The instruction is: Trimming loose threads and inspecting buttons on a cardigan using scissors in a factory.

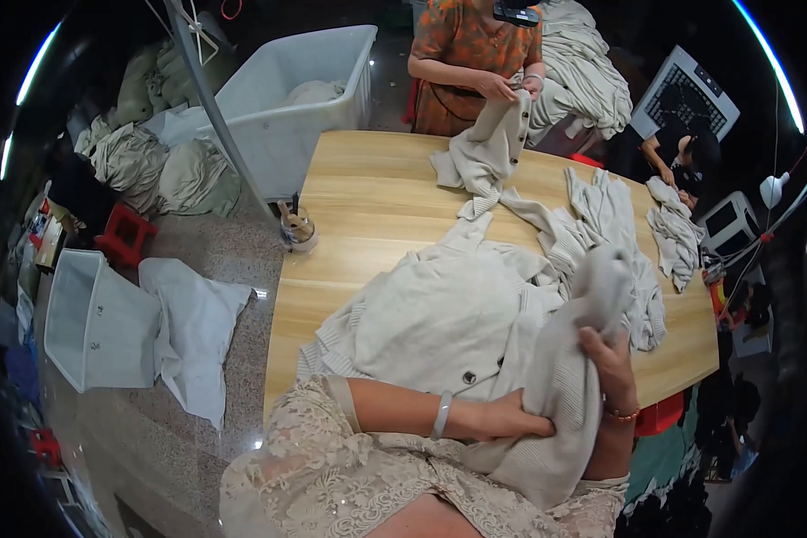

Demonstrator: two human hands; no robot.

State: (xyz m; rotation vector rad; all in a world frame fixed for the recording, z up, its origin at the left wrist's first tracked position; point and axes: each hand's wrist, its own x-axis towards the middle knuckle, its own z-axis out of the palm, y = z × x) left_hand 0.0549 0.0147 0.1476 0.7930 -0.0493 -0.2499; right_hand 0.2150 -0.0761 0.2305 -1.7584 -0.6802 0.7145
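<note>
A beige knitted cardigan (560,394) is bunched upright in front of me, over the near right edge of the table. Its lower end lies in my lap, and dark button-like spots blur at its raised tip. My left hand (518,416) grips it low down, fingers closed in the knit. Higher up on the right side, my right hand (611,363) is closed around the cloth, with the thumb showing on top. Just beyond lies another cream cardigan (435,309), spread flat with dark buttons near its front edge.
More knitwear (614,233) lies along the wooden table (350,193). Across it, a person in an orange patterned dress (462,54) holds a buttoned cardigan (502,134). A jar of tools (298,229) stands at the left edge, beside a metal pole (220,117). White tubs (103,318) flank the floor.
</note>
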